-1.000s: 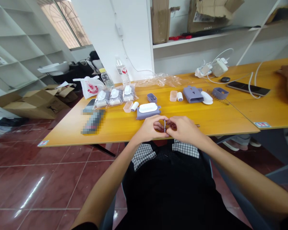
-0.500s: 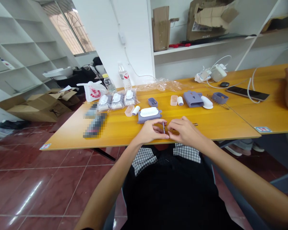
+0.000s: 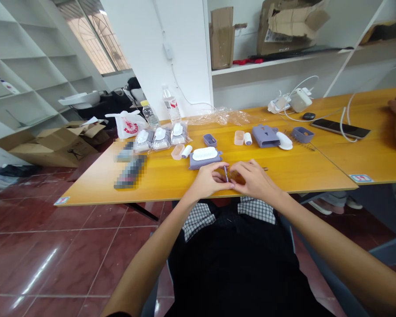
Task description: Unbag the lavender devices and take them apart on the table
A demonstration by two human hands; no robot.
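The thin, flat, purple-grey plastic piece [image 3: 226,173] stood nearly upright over the front edge of the yellow wooden tabletop [image 3: 165,185], between the person's two bare hands. The left hand [image 3: 209,179] lay on its left side and gripped it, thumb below and fingers above, the piece spanning the gap between them. The right hand [image 3: 252,179] was on the other side, its thumb and fingers curled close to the piece; whether it pinched anything small, I could not tell.

Just beyond the left hand lay the purple-grey plastic case topped with a white ribbed oval [image 3: 204,155]. Farther back sat the small purple-grey open cup [image 3: 210,140]. To the left of the case, the pale pink translucent cup [image 3: 177,152] was beside the small white cylinder [image 3: 186,152]. Beyond the right hand, well apart from the piece, stood the purple-grey plastic holder with a dark cutout [image 3: 265,136], with the white oval lid [image 3: 284,141] against its right side.
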